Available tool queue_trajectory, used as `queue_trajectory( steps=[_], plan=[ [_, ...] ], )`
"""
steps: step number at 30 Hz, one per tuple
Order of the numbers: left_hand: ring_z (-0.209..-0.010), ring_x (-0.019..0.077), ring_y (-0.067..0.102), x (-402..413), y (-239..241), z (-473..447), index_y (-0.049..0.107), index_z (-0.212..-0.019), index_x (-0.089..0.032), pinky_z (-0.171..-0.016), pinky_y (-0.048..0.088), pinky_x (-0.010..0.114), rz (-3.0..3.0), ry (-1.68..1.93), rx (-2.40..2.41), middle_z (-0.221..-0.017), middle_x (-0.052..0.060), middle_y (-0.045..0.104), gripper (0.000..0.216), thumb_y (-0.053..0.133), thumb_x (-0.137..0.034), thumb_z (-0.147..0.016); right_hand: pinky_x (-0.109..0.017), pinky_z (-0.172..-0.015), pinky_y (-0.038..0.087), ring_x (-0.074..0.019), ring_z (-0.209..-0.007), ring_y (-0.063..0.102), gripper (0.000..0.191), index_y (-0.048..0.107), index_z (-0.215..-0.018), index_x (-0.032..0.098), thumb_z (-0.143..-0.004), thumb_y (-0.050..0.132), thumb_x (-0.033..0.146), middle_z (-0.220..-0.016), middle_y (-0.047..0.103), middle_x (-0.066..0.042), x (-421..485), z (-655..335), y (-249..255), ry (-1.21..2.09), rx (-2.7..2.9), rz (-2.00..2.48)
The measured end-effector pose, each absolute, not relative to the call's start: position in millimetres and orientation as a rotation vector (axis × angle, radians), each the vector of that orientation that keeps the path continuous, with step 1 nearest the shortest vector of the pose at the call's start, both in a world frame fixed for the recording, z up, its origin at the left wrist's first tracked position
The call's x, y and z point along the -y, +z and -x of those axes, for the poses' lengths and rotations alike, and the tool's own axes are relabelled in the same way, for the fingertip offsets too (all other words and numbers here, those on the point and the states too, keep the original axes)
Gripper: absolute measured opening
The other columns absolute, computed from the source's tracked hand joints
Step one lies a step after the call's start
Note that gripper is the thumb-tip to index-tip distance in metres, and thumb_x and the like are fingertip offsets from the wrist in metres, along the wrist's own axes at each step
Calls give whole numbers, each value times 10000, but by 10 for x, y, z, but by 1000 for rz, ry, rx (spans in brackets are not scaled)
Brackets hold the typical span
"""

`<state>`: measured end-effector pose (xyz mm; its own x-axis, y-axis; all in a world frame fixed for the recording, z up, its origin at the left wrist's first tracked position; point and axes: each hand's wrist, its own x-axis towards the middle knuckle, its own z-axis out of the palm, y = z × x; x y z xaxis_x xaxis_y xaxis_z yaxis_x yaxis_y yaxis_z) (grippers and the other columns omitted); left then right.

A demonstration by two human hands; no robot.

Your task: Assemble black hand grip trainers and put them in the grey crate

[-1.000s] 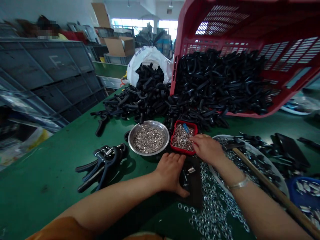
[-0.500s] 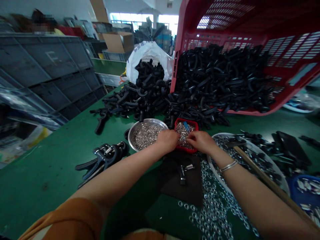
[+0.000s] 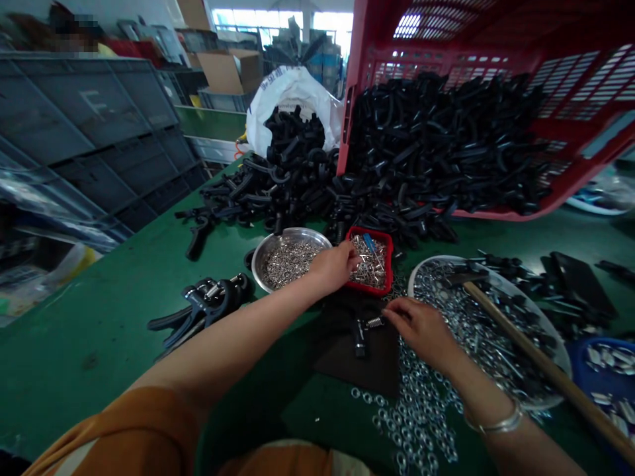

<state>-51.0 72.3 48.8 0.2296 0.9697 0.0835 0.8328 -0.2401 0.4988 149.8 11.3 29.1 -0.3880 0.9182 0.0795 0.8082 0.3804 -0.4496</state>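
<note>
My left hand (image 3: 333,268) is at the left rim of a small red tray (image 3: 389,261) of metal pins, its fingers curled together. What they hold, if anything, is too small to tell. Beside it stands a steel bowl (image 3: 258,266) of tiny metal parts. My right hand (image 3: 424,329) pinches at the right end of a coil spring (image 3: 376,322); whether it grips the spring or a small pin there I cannot tell. The spring lies by a black clamp part (image 3: 360,340) on a dark mat (image 3: 347,370). A blue-handled tool (image 3: 368,242) rests in the tray.
Black clamp parts (image 3: 288,178) are heaped behind, spilling from a red basket (image 3: 347,132) and white sack (image 3: 258,125). Clamps with springs (image 3: 208,304) lie left. Right are loose nuts (image 3: 417,410), a white basin (image 3: 563,350) and a hammer (image 3: 526,357) lying across it.
My right hand has left the red tray and come down and right to the spring by the mat. My left hand has stayed by the tray's left side, its fingers now higher.
</note>
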Motion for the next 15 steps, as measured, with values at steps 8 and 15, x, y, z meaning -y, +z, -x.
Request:
queue_trajectory(
  steps=[8,15],
  plan=[
    [-725,116,585,-211,362,704,639,-844,-200,-664,414,215,-2035,677,-1293,-796,-18,662,189,483,-304,-818,-285,-679,408,-171,-738,552,204,573,-795,181,-841,394,266,-780,593,-48,-42,-1526,259,357,2414,1524],
    [-725,134,592,-169,273,673,652,-834,-215,-639,408,222,-2045,521,-1375,-792,-20,667,167,564,-337,-760,-267,-645,384,-172,-741,554,183,589,-808,174,-837,412,208,-792,588,-60,-63,-1414,438,90,2699,1679]
  ],
)
